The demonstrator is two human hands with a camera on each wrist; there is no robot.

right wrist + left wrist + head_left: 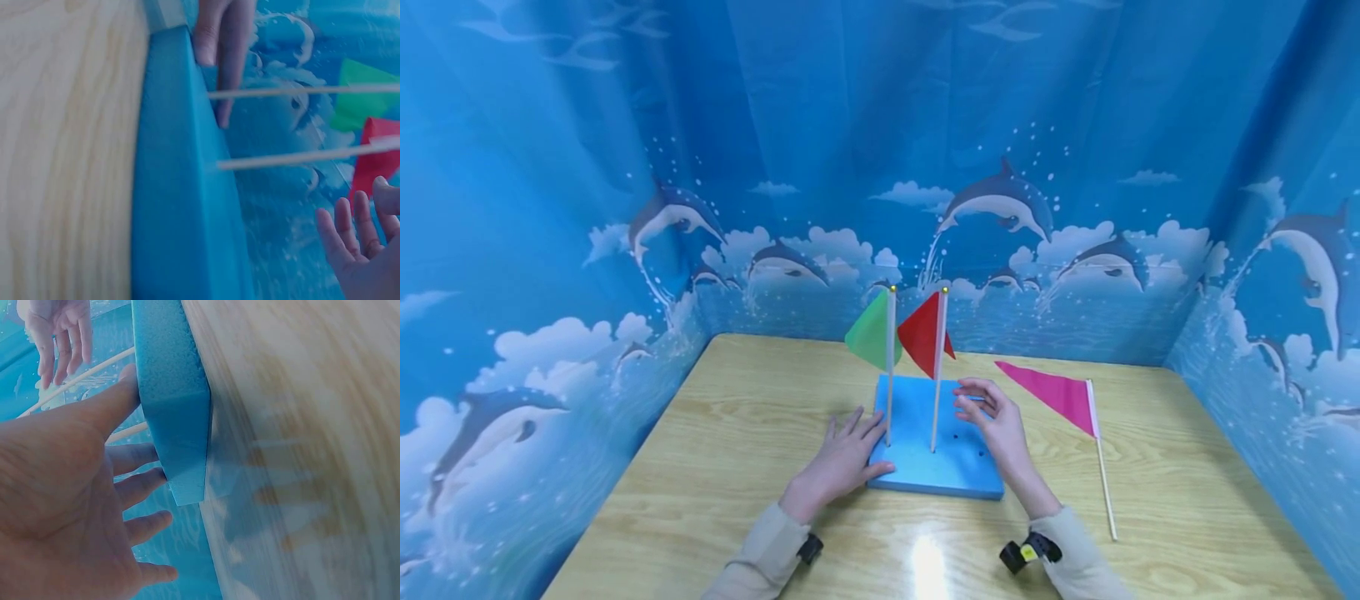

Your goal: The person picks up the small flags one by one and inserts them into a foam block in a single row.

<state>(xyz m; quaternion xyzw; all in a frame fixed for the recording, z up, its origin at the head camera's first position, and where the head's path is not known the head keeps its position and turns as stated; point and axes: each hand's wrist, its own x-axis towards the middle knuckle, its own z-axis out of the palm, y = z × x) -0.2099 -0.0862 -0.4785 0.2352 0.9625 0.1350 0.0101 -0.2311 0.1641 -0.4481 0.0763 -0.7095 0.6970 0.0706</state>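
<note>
A blue foam board (917, 477) lies on the table, with a green flag (871, 333) and a red flag (921, 335) standing upright in it on thin sticks. My left hand (842, 458) rests at the board's left side, its thumb on the top face; the left wrist view shows the fingers spread against the foam edge (172, 406). Above the board's right part my right hand (1000, 421) hovers, fingers loosely bent and holding nothing, as the right wrist view also shows the hand (369, 250). Small dark holes (956, 437) show in the board near it.
A pink flag (1060, 398) on a stick lies on the table (700, 492) to the right of the board. Blue curtains (820, 167) printed with dolphins stand around the table at the back and both sides.
</note>
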